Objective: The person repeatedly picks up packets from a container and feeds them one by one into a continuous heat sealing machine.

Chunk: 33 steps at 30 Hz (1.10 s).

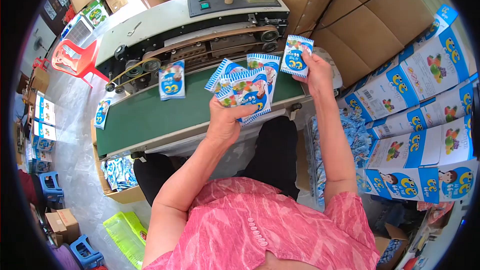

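Observation:
My left hand is closed on a fanned bunch of several blue-and-white candy packets, held above the green conveyor belt. In my right hand is a single candy packet, gripped at its lower right side near the sealing machine's right end. Another packet stands against the band sealer, at the belt's far edge. One more packet is at the belt's left end. The thumb of my left hand lies across the front packet.
A carton of packets sits below the belt's left end. To the right, a clear bin holds many packets beside stacked printed cartons. A red chair, blue stools and a lime-green crate stand on the left.

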Available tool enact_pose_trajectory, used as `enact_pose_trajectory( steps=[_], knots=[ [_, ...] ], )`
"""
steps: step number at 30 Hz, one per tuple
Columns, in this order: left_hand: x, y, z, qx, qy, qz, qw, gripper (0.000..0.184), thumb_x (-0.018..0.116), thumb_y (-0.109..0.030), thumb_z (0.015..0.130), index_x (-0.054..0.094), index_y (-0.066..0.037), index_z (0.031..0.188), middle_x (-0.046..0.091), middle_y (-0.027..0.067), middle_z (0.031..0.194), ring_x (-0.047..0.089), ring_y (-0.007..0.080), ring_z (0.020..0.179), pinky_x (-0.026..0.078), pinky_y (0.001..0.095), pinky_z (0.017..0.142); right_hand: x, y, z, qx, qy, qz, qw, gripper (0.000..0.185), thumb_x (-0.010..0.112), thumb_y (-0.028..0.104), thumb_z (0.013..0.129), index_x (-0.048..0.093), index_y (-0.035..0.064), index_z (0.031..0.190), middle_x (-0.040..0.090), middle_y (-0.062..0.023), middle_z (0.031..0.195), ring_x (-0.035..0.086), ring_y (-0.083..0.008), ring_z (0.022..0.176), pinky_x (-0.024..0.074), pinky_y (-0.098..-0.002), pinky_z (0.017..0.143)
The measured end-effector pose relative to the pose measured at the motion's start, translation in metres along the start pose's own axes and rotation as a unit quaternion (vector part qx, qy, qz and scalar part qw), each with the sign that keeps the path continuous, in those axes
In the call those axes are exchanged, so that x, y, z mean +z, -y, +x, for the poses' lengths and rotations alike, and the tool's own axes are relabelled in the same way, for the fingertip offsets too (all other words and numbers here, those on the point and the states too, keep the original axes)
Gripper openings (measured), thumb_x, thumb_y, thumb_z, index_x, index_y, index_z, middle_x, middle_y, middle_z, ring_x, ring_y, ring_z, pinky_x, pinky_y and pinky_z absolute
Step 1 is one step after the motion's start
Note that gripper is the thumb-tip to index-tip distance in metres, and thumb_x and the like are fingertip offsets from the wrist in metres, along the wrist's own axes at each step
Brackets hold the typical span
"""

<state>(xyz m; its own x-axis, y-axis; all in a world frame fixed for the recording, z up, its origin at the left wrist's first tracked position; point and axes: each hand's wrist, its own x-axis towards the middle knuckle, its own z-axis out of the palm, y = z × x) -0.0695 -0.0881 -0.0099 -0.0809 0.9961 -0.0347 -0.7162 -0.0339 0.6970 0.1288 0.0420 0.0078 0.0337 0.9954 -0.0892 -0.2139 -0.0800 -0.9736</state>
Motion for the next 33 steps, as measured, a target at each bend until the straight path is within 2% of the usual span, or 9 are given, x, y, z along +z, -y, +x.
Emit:
enact_pose_trajectory(
  steps=[4, 7, 12, 14, 19, 23, 25, 30, 33],
  knots=[
    [-0.002, -0.007, -0.003, 0.006, 0.0, 0.001, 1.0, 0.049, 0.068, 0.019, 0.062, 0.059, -0.001, 0.106, 0.067, 0.0097, 0.101, 0.067, 0.021, 0.088, 0.056, 0.0345, 0.079, 0.001, -0.018, 0.037, 0.05, 0.02, -0.069, 0.996, 0.021, 0.06, 0.021, 0.091, 0.064, -0.0004, 0.093, 0.067, -0.0035, 0.081, 0.065, -0.0106, 0.066, 0.0564, -0.0272, 0.055],
    [-0.003, -0.008, -0.004, -0.004, -0.001, -0.006, 1.0, 0.049, 0.067, 0.019, 0.062, 0.059, -0.001, 0.106, 0.067, 0.0094, 0.101, 0.067, 0.0208, 0.088, 0.056, 0.0345, 0.079, 0.01, -0.03, 0.056, -0.037, 0.1, -0.246, 0.964, 0.022, 0.06, 0.019, 0.091, 0.065, -0.0019, 0.096, 0.067, -0.0042, 0.082, 0.064, -0.0107, 0.07, 0.054, -0.0263, 0.059],
    [-0.008, -0.011, -0.003, 0.004, -0.004, -0.015, 1.0, 0.049, 0.068, 0.018, 0.062, 0.059, -0.001, 0.107, 0.067, 0.0094, 0.101, 0.067, 0.0204, 0.09, 0.056, 0.0336, 0.08, 0.029, -0.004, 0.005, -0.115, 0.041, -0.302, 0.945, 0.023, 0.062, 0.02, 0.089, 0.066, -0.0025, 0.095, 0.067, -0.0037, 0.084, 0.061, -0.0105, 0.074, 0.0507, -0.0247, 0.063],
    [-0.006, -0.011, -0.004, -0.002, -0.005, -0.016, 1.0, 0.05, 0.068, 0.017, 0.063, 0.059, -0.001, 0.108, 0.067, 0.0094, 0.102, 0.067, 0.0203, 0.09, 0.055, 0.0332, 0.081, 0.026, -0.002, -0.029, -0.033, 0.225, -0.045, 0.973, 0.024, 0.062, 0.021, 0.09, 0.068, -0.0019, 0.096, 0.067, -0.0042, 0.088, 0.061, -0.0104, 0.079, 0.0499, -0.0236, 0.065],
    [0.004, -0.005, -0.005, -0.035, 0.021, -0.022, 0.999, 0.05, 0.068, 0.017, 0.062, 0.059, -0.001, 0.108, 0.067, 0.0093, 0.102, 0.067, 0.0205, 0.092, 0.055, 0.0333, 0.081, 0.027, -0.012, -0.056, -0.063, 0.223, -0.049, 0.971, 0.024, 0.06, 0.02, 0.091, 0.065, -0.0021, 0.099, 0.068, -0.0055, 0.092, 0.063, -0.012, 0.08, 0.0514, -0.0255, 0.066],
    [-0.004, -0.002, -0.002, -0.038, 0.017, 0.003, 0.999, 0.052, 0.068, 0.018, 0.062, 0.058, -0.001, 0.109, 0.067, 0.0097, 0.103, 0.066, 0.021, 0.092, 0.055, 0.0341, 0.082, 0.006, -0.004, -0.018, 0.029, 0.108, 0.104, 0.988, 0.02, 0.059, 0.016, 0.092, 0.064, -0.002, 0.099, 0.068, -0.0051, 0.09, 0.064, -0.0111, 0.077, 0.0516, -0.0258, 0.066],
    [-0.003, -0.002, -0.002, -0.042, 0.015, 0.017, 0.999, 0.054, 0.068, 0.019, 0.062, 0.056, -0.001, 0.111, 0.066, 0.01, 0.104, 0.066, 0.0212, 0.092, 0.055, 0.0344, 0.082, -0.005, -0.006, 0.008, 0.006, 0.075, -0.021, 0.997, 0.017, 0.06, 0.014, 0.091, 0.064, -0.0019, 0.095, 0.067, -0.0038, 0.086, 0.063, -0.0095, 0.072, 0.0512, -0.0251, 0.065],
    [0.004, -0.007, -0.005, -0.018, 0.018, 0.018, 1.0, 0.058, 0.068, 0.02, 0.062, 0.052, -0.001, 0.114, 0.065, 0.0105, 0.105, 0.066, 0.0216, 0.093, 0.056, 0.0346, 0.081, 0.0, -0.024, 0.06, -0.039, 0.088, -0.126, 0.987, 0.024, 0.063, 0.02, 0.089, 0.068, -0.0025, 0.091, 0.067, -0.0052, 0.085, 0.06, -0.0096, 0.067, 0.0491, -0.0249, 0.059],
    [-0.001, -0.008, -0.003, -0.033, 0.014, 0.015, 0.999, 0.058, 0.068, 0.019, 0.063, 0.05, -0.001, 0.114, 0.064, 0.0105, 0.106, 0.066, 0.0216, 0.093, 0.056, 0.0345, 0.081, 0.014, -0.038, 0.071, -0.144, 0.104, -0.304, 0.936, 0.021, 0.063, 0.017, 0.088, 0.065, -0.0017, 0.098, 0.067, -0.0029, 0.083, 0.06, -0.0085, 0.068, 0.0504, -0.0232, 0.062]
  ],
)
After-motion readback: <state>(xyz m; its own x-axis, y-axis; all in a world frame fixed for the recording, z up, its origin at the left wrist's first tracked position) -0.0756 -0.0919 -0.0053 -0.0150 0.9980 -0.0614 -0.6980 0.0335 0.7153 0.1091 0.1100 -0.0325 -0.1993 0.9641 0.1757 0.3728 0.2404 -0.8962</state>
